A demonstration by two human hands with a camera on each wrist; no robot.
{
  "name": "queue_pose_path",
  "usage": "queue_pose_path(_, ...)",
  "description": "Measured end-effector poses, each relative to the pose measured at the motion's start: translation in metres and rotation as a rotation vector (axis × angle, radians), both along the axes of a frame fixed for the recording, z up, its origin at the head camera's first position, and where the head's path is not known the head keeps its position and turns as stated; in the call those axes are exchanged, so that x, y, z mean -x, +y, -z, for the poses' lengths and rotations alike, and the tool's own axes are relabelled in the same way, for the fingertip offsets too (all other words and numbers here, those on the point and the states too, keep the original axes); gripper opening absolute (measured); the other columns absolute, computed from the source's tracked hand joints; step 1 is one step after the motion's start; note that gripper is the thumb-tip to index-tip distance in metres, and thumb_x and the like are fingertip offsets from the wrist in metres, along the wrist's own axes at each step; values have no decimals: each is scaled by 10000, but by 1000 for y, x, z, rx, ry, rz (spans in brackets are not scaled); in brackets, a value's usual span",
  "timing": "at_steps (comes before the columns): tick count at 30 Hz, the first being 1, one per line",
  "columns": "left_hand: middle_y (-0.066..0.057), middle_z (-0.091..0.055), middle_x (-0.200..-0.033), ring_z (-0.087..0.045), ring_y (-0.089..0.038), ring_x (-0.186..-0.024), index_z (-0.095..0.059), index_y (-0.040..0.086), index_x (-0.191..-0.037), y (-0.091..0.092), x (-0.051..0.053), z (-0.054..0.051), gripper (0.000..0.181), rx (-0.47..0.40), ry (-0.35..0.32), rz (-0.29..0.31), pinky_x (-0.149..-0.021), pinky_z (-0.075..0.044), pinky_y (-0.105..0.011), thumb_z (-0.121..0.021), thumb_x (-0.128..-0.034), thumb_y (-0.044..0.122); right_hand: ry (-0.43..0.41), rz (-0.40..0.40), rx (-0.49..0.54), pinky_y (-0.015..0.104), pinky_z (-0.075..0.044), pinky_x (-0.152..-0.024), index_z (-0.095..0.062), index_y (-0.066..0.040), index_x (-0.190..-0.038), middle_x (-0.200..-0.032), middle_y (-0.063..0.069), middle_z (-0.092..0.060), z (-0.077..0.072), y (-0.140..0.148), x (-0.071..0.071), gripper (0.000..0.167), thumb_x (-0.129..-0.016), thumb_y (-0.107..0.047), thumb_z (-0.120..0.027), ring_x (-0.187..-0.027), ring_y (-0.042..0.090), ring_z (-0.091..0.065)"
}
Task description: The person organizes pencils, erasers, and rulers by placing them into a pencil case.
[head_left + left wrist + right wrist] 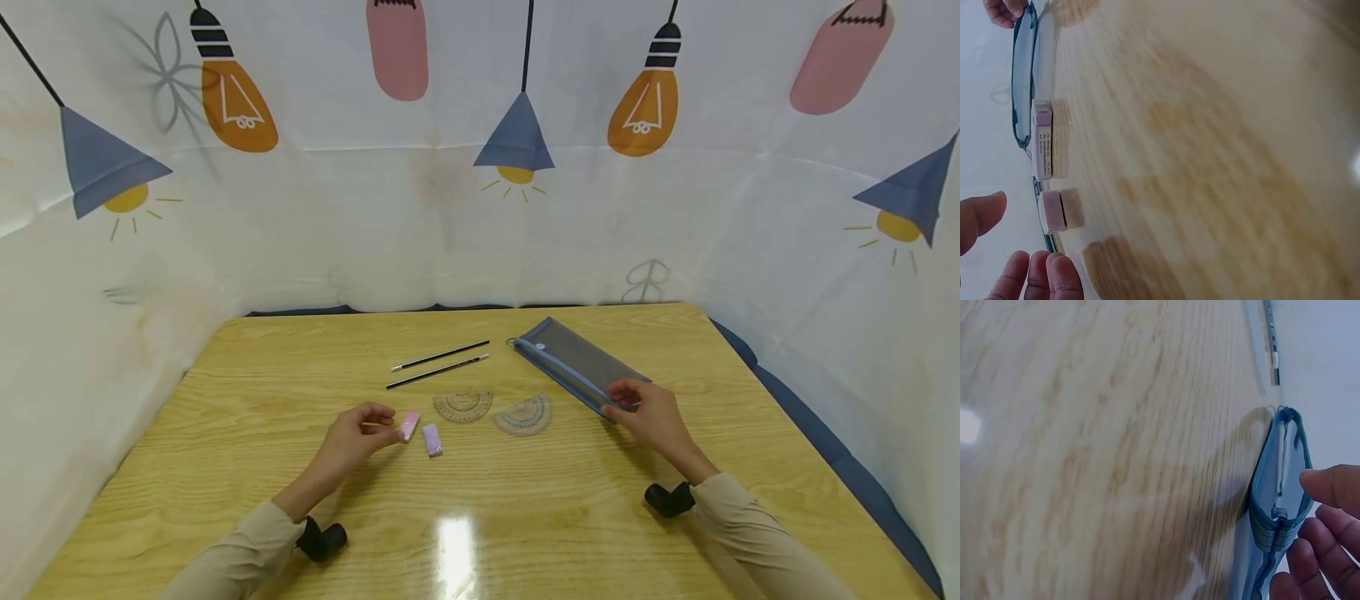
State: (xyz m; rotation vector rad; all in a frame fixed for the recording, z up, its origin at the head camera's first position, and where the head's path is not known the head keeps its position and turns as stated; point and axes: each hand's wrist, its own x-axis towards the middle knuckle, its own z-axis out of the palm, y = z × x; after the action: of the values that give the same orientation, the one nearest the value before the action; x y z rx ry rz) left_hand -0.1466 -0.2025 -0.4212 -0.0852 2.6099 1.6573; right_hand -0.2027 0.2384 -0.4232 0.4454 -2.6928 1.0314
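My left hand (356,437) hovers beside a pink eraser (409,426), thumb and fingers apart. In the left wrist view a gap separates its fingertips from the pink eraser (1052,211). Close by lies a lilac eraser (432,440) with printed text on its side. At the right, my right hand (648,414) pinches the near edge of a grey zip pouch (581,354) with blue trim. The right wrist view shows the mouth of the pouch (1266,522) spread apart, the thumb at its upper edge and the other fingers underneath.
Two clear protractors (462,406) (523,415) lie between the erasers and the pouch. Behind them are two dark pencils (438,371) (442,356) with white ends. A wooden table (300,358) carries everything, with a lamp-patterned cloth (450,233) hanging around it.
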Motion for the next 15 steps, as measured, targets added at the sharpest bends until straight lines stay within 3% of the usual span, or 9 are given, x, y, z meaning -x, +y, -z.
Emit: queue_pose_path(15, -98, -660, -998, -625, -251, -902, -633, -46, -1097, 7, 10, -3, 389, 52, -19, 57, -758, -523, -378, -812, -783, 98, -6, -10, 13, 353, -544, -683, -689, -12, -979, -894, 69, -680, -6, -2, -2, 185, -819, -53, -772, -803, 235, -647)
